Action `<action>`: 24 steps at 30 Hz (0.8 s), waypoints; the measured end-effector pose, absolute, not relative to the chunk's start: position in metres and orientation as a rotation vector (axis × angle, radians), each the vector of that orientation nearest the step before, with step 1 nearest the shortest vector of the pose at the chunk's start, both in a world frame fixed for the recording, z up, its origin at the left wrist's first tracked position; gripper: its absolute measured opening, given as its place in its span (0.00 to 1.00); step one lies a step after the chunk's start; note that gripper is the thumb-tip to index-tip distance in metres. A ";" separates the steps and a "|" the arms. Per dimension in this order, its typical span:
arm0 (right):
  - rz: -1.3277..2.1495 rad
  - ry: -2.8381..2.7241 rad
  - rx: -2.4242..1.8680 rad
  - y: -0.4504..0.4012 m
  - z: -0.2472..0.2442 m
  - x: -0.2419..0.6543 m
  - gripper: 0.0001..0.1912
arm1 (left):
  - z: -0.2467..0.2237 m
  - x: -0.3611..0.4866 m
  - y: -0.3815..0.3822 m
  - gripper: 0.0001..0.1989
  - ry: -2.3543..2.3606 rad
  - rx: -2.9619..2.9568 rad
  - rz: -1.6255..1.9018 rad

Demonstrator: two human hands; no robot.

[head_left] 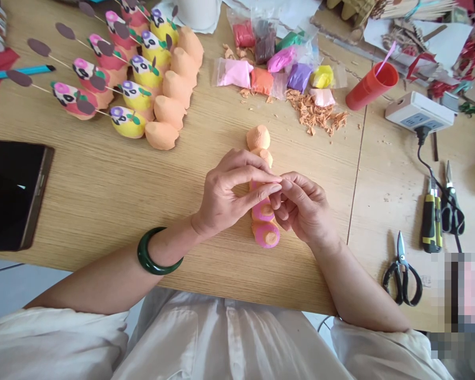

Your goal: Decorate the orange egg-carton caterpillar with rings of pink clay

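My left hand (237, 184) and my right hand (303, 206) meet fingertip to fingertip in front of me. Both are closed in a pinch, and whatever lies between the fingertips is too small or hidden to name. Below them on the table stands a row of orange rounded clay-like shapes (258, 137). The nearer ones carry pink patches with orange blobs, such as the pink-and-orange piece (266, 235) at the near end. My hands cover the middle of this row.
Decorated red and yellow egg-shaped figures (129, 124) with brown paddle shapes stand at upper left, beside plain orange ones (162, 135). Bags of coloured clay (261, 79), orange crumbs (316, 113), a red cup (372, 85), a power strip (419, 112), scissors (401, 274) and a phone (13, 195) lie around.
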State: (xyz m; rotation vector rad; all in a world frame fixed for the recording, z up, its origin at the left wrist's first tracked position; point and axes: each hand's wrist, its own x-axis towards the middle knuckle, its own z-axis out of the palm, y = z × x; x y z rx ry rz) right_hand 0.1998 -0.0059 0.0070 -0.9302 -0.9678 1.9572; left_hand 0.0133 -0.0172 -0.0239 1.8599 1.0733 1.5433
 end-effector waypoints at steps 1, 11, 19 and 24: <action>1.952 -0.973 -0.939 -0.006 0.006 0.200 0.19 | -0.024 0.013 -0.017 0.07 1.081 1.873 1.549; 1.624 -1.076 -0.951 -0.001 0.013 0.206 0.18 | -0.015 0.017 -0.016 0.10 1.198 1.504 1.557; 1.442 -1.144 -1.167 0.008 -0.019 0.202 0.20 | -0.024 0.020 -0.012 0.17 1.235 1.188 1.515; 1.427 -1.248 -1.144 0.001 -0.028 0.201 0.19 | -0.028 0.023 -0.013 0.20 1.199 0.991 1.371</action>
